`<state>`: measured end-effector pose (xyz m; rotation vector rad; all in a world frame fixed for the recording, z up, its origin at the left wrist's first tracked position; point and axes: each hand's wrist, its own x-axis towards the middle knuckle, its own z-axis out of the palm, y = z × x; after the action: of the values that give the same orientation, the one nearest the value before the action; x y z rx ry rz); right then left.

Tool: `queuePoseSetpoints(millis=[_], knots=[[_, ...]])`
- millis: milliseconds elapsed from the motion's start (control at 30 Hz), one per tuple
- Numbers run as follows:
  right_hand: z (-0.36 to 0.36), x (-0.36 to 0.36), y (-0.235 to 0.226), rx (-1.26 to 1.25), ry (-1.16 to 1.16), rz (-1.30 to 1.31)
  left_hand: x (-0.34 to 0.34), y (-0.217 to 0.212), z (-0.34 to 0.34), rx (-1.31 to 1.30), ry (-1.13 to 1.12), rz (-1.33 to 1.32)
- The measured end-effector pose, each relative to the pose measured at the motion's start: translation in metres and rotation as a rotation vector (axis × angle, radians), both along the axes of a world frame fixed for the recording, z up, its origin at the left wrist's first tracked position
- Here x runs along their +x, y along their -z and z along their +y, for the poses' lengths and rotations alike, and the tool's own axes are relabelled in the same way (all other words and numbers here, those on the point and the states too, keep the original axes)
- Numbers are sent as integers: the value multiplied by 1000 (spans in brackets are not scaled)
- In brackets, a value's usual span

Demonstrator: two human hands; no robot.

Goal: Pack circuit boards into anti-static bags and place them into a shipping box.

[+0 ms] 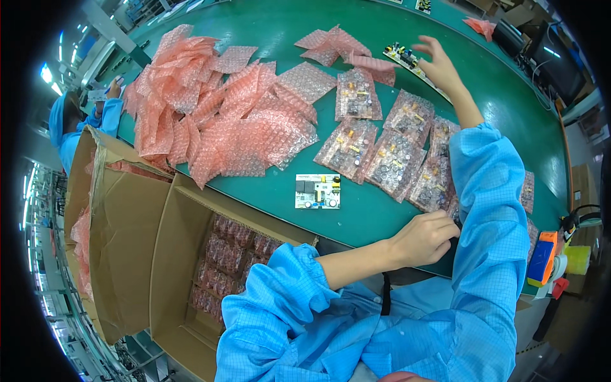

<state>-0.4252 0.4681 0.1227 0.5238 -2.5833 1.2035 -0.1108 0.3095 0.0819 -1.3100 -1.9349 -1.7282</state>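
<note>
My right hand [440, 65] reaches to the far right of the table, thumb and fingers apart, at a strip of bare circuit boards [400, 56]. Whether its fingertips touch them I cannot tell. My left hand [422, 240] is closed, its fingers curled by the near table edge beside the bagged boards; anything inside it is hidden. Several circuit boards in pink bubble bags [394, 159] lie between my arms and beyond. One bare white circuit board [317, 191] with black, yellow and blue parts lies flat near the front edge.
A heap of pink bubble bags [223, 114] covers the left of the green table [280, 210]. An open cardboard box [175, 248] of bagged boards stands below the edge. Tape rolls [576, 260] are at right. Another person in blue [109, 114] sits far left.
</note>
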Motion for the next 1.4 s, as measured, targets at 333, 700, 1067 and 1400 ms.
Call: queuePoseSetpoints(millis=[333,700,1067,1400], knots=[[84,39,23,504,432,-215,-1,-2,2,20,9,39],[109,175,-55,586,381,148,-1,-12,-2,-56,-86,95],[109,446,-100,401,82,-78,29,-83,-30,-486,-346,576],[100,487,-49,501,85,-19,47,-53,-5,-732,-49,425]])
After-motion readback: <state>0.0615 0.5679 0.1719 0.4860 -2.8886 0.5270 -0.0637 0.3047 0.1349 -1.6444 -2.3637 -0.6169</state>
